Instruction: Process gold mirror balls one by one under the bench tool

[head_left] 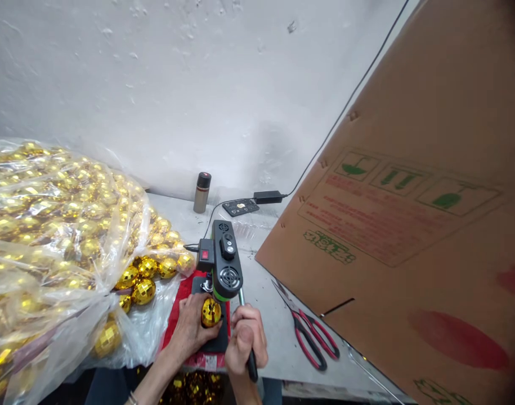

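My left hand [191, 327] is closed around a shiny gold faceted ball [211, 313], holding it on the base of a small black bench drill press [227, 259]. The ball sits under the front of the machine's head, and a dark spot shows on its upper side. My right hand [246, 337] is wrapped around the lever handle [252, 365] of the press, whose metal rod rises toward the head. A red rocker switch [205, 255] is on the box at the machine's left side. Under the base lies a red cloth or sheet [182, 298].
On the left, a large clear plastic bag [109, 247] spills gold balls. Red-handled scissors [310, 332] lie right of the press, against a big cardboard box [392, 292]. Behind stand a bottle [202, 193], a phone [241, 207] and a power adapter [268, 197]. More balls [193, 389] are below the table edge.
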### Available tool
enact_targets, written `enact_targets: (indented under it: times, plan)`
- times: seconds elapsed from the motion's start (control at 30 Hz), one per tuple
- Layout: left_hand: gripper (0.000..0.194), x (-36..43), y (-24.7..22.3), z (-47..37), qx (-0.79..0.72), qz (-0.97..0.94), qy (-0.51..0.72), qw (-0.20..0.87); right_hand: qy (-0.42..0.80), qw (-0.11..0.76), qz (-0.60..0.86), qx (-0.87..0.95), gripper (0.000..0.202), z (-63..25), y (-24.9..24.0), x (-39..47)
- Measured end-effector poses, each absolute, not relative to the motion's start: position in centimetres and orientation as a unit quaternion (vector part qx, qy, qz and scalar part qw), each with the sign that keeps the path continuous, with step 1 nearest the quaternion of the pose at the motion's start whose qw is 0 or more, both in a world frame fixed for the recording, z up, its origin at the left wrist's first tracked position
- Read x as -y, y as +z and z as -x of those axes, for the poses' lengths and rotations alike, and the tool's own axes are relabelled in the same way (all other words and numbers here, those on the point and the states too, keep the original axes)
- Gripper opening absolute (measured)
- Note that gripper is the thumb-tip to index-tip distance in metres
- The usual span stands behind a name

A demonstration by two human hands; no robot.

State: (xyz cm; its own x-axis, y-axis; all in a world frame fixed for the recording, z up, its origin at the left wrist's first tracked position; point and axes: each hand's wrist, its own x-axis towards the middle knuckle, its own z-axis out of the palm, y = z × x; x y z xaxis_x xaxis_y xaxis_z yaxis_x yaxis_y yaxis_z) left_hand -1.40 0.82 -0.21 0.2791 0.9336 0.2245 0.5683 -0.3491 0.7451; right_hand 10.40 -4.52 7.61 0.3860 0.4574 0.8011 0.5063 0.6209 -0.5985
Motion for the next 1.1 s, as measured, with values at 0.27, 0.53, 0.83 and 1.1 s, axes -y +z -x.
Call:
enact_targets:
  times: [0.27,0.53,0.83,1.1]
  plan:
    - [0.045,-1.1,-1.5,1.1,-0.493,-0.757,0.357,0.239,-0.032,0.727,0.432,0.533,0.038,-10.0,7.7,4.0]
    - [0.044,-1.1,-1.1,1.0,-0.490,-0.755,0.353,0.256,-0.043,0.738,0.427,0.521,0.041,-9.6,7.9,3.5]
    - [0.043,-1.3,-0.7,1.1,-0.491,-0.751,0.357,0.260,-0.063,0.712,0.440,0.543,0.038,-9.7,7.7,3.8]
    - [0.045,-1.3,-0.6,1.1,-0.489,-0.754,0.353,0.261,-0.115,0.667,0.412,0.610,0.038,-10.9,6.1,3.4]
